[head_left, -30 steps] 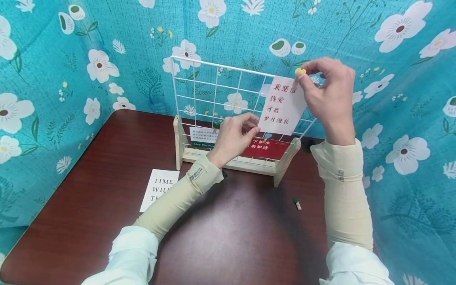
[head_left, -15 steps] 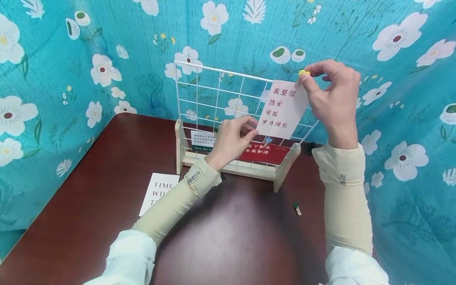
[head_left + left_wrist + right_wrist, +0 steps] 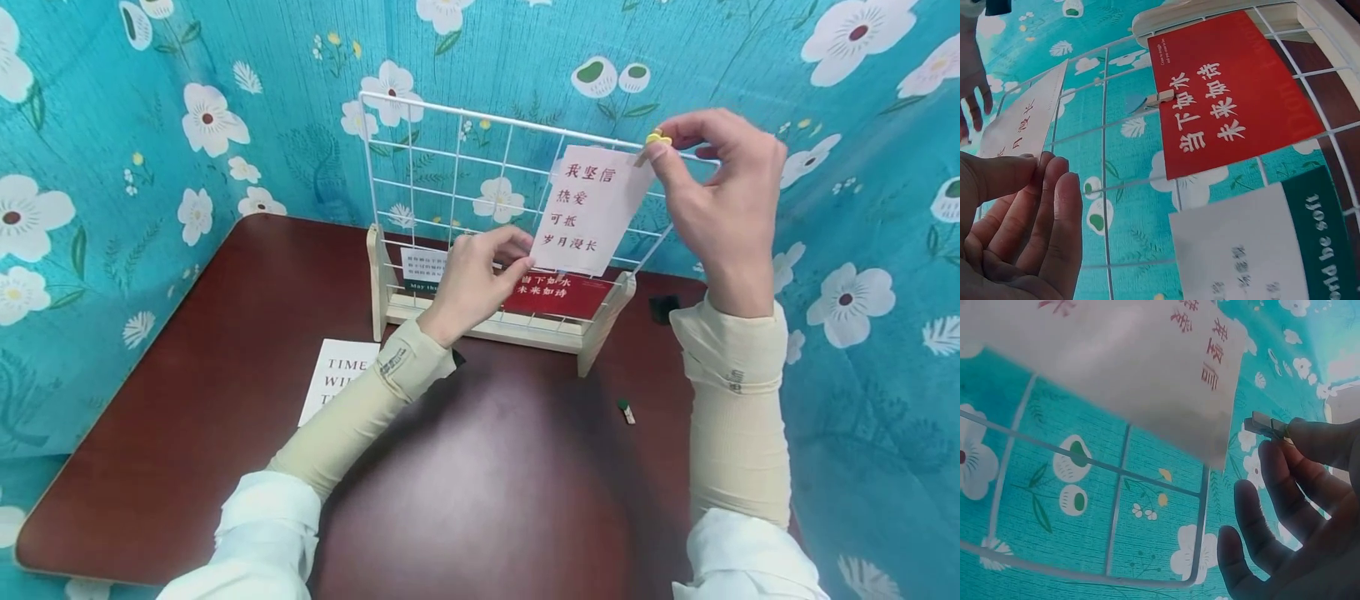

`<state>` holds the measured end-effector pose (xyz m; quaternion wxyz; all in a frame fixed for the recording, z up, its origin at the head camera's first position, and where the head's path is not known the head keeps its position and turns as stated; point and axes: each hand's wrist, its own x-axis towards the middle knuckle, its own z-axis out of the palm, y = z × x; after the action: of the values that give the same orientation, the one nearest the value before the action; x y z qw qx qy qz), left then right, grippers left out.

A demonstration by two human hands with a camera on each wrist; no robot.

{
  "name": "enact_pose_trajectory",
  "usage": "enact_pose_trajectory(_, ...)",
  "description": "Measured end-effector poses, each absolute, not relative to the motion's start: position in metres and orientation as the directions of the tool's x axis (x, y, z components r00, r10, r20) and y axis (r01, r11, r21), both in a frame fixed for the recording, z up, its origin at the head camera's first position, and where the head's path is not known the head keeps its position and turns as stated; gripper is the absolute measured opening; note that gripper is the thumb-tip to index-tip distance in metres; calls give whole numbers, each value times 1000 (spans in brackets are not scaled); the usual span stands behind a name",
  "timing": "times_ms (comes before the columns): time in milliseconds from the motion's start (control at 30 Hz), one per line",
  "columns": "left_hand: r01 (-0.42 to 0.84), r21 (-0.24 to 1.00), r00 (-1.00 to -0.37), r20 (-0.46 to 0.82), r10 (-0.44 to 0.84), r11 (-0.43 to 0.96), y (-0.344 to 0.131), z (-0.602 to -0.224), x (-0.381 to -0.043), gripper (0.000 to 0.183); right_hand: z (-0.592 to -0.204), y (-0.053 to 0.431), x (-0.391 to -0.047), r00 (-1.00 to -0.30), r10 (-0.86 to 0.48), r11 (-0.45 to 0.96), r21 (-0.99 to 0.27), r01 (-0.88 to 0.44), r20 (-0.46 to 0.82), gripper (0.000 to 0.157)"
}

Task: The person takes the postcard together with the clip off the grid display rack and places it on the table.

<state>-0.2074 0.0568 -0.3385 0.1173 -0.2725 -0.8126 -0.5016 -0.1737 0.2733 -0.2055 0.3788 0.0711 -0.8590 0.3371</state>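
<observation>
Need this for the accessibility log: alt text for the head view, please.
A person's right hand pinches a small yellow clip at the top corner of a pale card with red characters, held against a white wire grid, while the left hand pinches the card's lower corner. A red card hangs lower on the grid, which stands on a dark wooden table.

The pale pink paper card (image 3: pixel 588 208) read 我坚信 热爱 可抵 岁月漫长. The red card (image 3: pixel 1232 94) read 当下如水 未来如诗. A white sheet on the brown table (image 3: pixel 337 383) showed "TIME". The white-and-green card (image 3: pixel 1272 250) read "be soft".
</observation>
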Motion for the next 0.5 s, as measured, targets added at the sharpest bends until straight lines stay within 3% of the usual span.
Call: enact_pose_trajectory(500,476,794,-873,374,311,379,13,-370,-183,13,-244,276,-160,-743,117,733,-562,-383,659,21)
